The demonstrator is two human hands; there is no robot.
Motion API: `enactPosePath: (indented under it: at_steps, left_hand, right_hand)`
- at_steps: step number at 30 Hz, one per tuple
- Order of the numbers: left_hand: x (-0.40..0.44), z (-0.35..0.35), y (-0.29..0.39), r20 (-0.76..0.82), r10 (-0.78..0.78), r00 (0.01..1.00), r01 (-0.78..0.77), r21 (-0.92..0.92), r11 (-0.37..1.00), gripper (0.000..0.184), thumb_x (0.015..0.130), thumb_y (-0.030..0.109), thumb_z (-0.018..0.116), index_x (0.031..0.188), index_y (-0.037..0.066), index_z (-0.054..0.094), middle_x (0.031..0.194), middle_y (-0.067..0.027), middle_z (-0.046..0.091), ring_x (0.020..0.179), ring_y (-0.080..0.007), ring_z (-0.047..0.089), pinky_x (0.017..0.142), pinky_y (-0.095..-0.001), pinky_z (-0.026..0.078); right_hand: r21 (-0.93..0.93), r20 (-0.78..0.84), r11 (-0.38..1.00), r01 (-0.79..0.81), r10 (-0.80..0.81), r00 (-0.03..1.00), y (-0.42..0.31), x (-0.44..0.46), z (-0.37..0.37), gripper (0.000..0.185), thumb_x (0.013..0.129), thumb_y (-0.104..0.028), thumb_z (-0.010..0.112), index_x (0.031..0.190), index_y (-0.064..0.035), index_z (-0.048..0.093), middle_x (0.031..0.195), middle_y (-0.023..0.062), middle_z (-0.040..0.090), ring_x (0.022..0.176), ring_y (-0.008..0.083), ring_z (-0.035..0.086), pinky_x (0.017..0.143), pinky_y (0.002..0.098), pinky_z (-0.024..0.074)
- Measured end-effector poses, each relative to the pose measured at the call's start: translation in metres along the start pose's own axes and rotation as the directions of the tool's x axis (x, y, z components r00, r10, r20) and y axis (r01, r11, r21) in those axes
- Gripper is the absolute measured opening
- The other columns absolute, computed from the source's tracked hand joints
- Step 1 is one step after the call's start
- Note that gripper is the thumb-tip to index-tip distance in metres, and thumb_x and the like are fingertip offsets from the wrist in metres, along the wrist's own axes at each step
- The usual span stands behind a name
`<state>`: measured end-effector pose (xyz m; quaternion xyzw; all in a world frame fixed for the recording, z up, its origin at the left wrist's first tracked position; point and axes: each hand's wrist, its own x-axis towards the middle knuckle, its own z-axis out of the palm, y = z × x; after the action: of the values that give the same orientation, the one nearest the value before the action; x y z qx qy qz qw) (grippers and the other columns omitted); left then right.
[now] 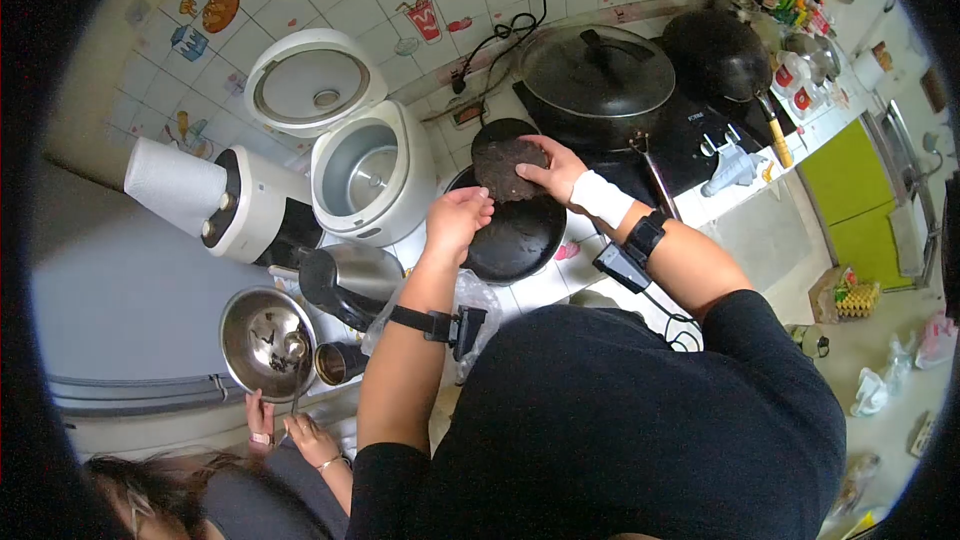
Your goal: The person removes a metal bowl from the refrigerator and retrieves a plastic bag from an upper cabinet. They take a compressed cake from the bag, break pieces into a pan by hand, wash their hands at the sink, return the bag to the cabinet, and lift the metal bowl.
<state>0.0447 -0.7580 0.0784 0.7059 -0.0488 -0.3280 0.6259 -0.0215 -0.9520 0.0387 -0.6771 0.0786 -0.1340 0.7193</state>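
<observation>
A dark brown, rough, flat round cake, which looks like dried seaweed [506, 172], is held over a black pan [520, 245]. My right hand [556, 172] grips its right side, thumb on top. At its lower left edge, my left hand [461, 223] is closed in a pinch; what lies between the fingertips is mostly hidden. The pan sits on the white tiled counter below both hands. Behind the cake, another black round item [503, 130] shows partly.
An open rice cooker [385, 175] and a kettle [352, 282] stand left. A lidded wok [600, 80] and a second wok [716, 52] are at the back right. Lower left, another person's hands [312, 440] are at a steel bowl [235, 340] with a ladle [297, 365].
</observation>
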Motion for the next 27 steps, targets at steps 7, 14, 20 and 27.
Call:
enactPosePath:
  at_steps: [7, 14, 20, 27]
  left_hand:
    - [0.005, -0.008, 0.006, -0.020, 0.068, 0.997, -0.067, 0.044, 0.997, 0.015, 0.089, 0.012, 0.062, 0.096, -0.002, 0.062, 0.081, -0.0064, 0.064, 0.067, -0.0109, 0.059, 0.062, -0.0220, 0.050]
    - [0.005, -0.016, 0.017, -0.032, 0.226, 0.974, -0.214, 0.218, 0.952, 0.016, 0.087, 0.011, 0.063, 0.094, -0.003, 0.063, 0.080, -0.0057, 0.064, 0.068, -0.0108, 0.059, 0.061, -0.0221, 0.049]
    - [0.006, -0.021, 0.017, -0.011, 0.252, 0.968, -0.245, 0.194, 0.950, 0.016, 0.085, 0.009, 0.065, 0.093, -0.004, 0.066, 0.077, -0.0063, 0.065, 0.066, -0.0107, 0.060, 0.062, -0.0232, 0.049]
    - [0.003, -0.015, 0.024, 0.026, 0.254, 0.967, -0.252, 0.253, 0.934, 0.019, 0.087, 0.011, 0.063, 0.099, -0.004, 0.064, 0.081, -0.0062, 0.065, 0.070, -0.0111, 0.060, 0.063, -0.0224, 0.049]
  right_hand:
    - [-0.048, 0.040, 0.999, 0.005, -0.003, 0.999, -0.033, -0.002, 0.006, 0.060, 0.078, -0.014, 0.072, 0.129, 0.0009, 0.044, 0.111, 0.0137, 0.061, 0.100, 0.0195, 0.059, 0.089, 0.0296, 0.0467]
    - [-0.197, 0.198, 0.970, -0.142, 0.181, 0.963, -0.033, 0.010, -0.006, 0.063, 0.076, -0.018, 0.075, 0.127, 0.0035, 0.044, 0.105, 0.0127, 0.063, 0.095, 0.0163, 0.060, 0.083, 0.0286, 0.0491]
    - [0.045, 0.229, 0.975, -0.217, 0.202, 0.952, -0.030, 0.002, -0.003, 0.054, 0.081, -0.014, 0.071, 0.125, 0.0038, 0.045, 0.106, 0.0100, 0.063, 0.093, 0.0169, 0.061, 0.082, 0.0304, 0.0506]
    - [0.031, 0.233, 0.974, -0.227, 0.213, 0.949, -0.038, -0.003, -0.005, 0.053, 0.084, -0.014, 0.067, 0.128, 0.0040, 0.043, 0.107, 0.0112, 0.062, 0.095, 0.0171, 0.060, 0.083, 0.0302, 0.0503]
